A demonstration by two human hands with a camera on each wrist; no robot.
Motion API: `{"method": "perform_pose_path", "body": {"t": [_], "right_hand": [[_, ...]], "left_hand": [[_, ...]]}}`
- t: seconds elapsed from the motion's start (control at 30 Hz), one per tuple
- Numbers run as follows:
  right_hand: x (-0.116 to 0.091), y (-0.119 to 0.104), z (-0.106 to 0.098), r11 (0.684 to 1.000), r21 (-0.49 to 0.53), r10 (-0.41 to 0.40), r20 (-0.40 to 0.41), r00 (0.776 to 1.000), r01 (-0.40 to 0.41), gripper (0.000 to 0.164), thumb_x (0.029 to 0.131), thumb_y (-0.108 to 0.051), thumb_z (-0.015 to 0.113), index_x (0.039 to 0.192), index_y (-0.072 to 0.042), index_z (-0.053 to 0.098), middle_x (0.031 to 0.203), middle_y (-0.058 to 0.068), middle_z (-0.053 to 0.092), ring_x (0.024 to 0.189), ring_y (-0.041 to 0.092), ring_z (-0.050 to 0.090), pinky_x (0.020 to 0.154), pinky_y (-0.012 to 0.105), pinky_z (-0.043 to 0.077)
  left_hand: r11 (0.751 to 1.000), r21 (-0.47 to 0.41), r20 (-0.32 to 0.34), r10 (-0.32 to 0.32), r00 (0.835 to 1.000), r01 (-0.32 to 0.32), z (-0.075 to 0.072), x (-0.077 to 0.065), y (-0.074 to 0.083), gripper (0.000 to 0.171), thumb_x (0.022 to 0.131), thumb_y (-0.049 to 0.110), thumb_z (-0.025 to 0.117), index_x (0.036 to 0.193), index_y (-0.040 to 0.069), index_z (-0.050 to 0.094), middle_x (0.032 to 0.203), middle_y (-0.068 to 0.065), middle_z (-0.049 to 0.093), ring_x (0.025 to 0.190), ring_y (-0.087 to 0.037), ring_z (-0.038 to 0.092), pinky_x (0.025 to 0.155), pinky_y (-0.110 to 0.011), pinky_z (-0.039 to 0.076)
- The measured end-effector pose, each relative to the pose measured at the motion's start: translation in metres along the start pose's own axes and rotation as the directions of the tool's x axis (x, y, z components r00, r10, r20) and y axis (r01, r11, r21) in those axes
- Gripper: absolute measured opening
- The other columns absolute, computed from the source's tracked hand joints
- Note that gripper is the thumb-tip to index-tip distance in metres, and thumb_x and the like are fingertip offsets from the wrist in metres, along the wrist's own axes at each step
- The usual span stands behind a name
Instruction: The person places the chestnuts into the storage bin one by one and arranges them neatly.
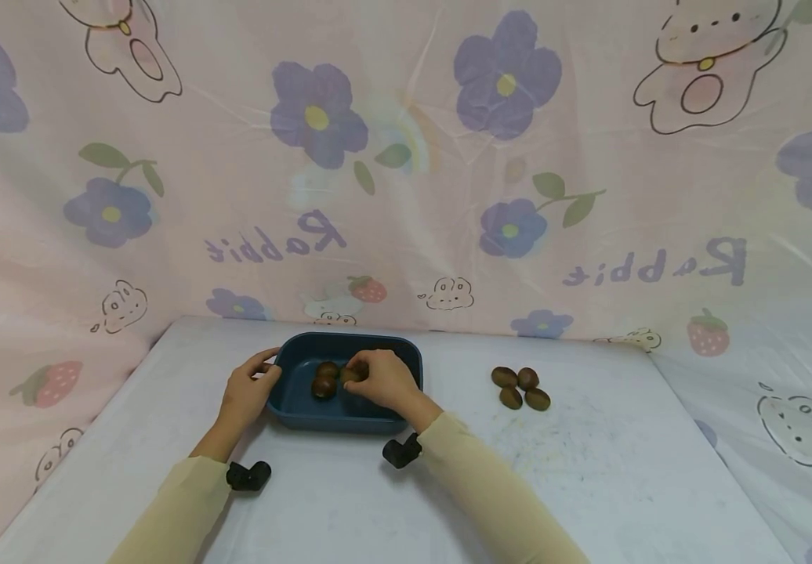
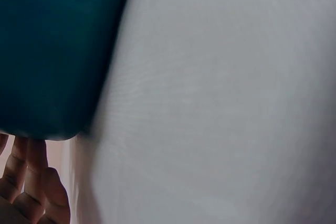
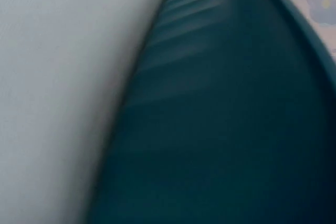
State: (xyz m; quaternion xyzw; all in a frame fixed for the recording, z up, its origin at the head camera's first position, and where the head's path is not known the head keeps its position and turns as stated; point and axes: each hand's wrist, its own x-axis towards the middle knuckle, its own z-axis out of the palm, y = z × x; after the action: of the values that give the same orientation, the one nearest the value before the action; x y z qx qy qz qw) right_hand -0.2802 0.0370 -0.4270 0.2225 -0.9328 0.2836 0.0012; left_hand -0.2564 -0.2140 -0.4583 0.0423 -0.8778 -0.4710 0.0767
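Your right hand (image 1: 386, 381) had a narrow pinch on a brown, rounded chestnut (image 1: 355, 374) inside the dark blue, rounded rectangular tray (image 1: 338, 425), right beside two glossy brown loose chestnuts (image 1: 324, 387); couldn't tell if the pinched one touched the tray floor. Your left hand (image 1: 244, 392) was at the tray's left end, fingers loosely extended against the outer wall, not wrapped round anything. Four more dull brown chestnuts (image 1: 538, 399) sat clustered on the white tabletop (image 1: 335, 486), right of the tray, well apart from it.

Long pale-yellow sleeves (image 1: 494, 493), each with a small black angled piece (image 1: 248, 476) near its end, apparently a camera
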Motion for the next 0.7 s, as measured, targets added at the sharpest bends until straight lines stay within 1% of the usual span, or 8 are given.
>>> {"method": "perform_pose_path", "body": {"t": [0.13, 0.23, 0.4, 0.7], "right_hand": [[0.0012, 0.0003, 0.0039, 1.000, 0.012, 0.022, 0.011, 1.000, -0.022, 0.026, 0.081, -0.032, 0.075, 0.104, -0.020, 0.071, 0.090, -0.008, 0.068, 0.077, 0.004, 0.057, 0.068, 0.022, 0.047], [0.0018, 0.0004, 0.0065, 1.000, 0.017, 0.020, 0.013, 1.000, -0.020, 0.024, 0.081, -0.032, 0.076, 0.103, -0.021, 0.071, 0.091, -0.008, 0.068, 0.077, 0.004, 0.058, 0.067, 0.022, 0.047], [0.0019, 0.0000, 0.0090, 1.000, 0.009, 0.011, 0.002, 1.000, -0.011, 0.024, 0.081, -0.031, 0.076, 0.103, -0.022, 0.071, 0.094, -0.007, 0.069, 0.080, 0.004, 0.059, 0.070, 0.023, 0.048], [0.0003, 0.0034, 0.0103, 0.999, -0.006, 0.033, 0.012, 0.999, -0.033, 0.026, 0.081, -0.032, 0.076, 0.104, -0.022, 0.071, 0.102, -0.006, 0.070, 0.085, 0.005, 0.060, 0.075, 0.025, 0.049]], "left_hand": [[1.000, -0.005, -0.001, 0.002, 1.000, -0.002, 0.0001, -0.0002, 0.0001, 0.044, 0.096, 0.026, 0.047, 0.139, 0.019, 0.052, 0.113, -0.015, 0.063, 0.085, -0.022, 0.054, 0.072, -0.030, 0.041], [1.000, -0.007, -0.003, 0.001, 1.000, -0.001, -0.0002, -0.0001, 0.0000, 0.044, 0.096, 0.026, 0.047, 0.139, 0.019, 0.052, 0.113, -0.014, 0.063, 0.085, -0.021, 0.054, 0.073, -0.030, 0.041], [1.000, -0.013, -0.005, 0.005, 1.000, -0.005, -0.0005, 0.0005, -0.0003, 0.044, 0.096, 0.026, 0.048, 0.139, 0.019, 0.052, 0.113, -0.015, 0.063, 0.085, -0.021, 0.054, 0.073, -0.030, 0.041], [1.000, -0.014, -0.012, 0.001, 1.000, -0.001, 0.0014, 0.0001, -0.0009, 0.044, 0.096, 0.025, 0.048, 0.139, 0.019, 0.053, 0.112, -0.015, 0.064, 0.083, -0.019, 0.054, 0.074, -0.030, 0.040]]}}
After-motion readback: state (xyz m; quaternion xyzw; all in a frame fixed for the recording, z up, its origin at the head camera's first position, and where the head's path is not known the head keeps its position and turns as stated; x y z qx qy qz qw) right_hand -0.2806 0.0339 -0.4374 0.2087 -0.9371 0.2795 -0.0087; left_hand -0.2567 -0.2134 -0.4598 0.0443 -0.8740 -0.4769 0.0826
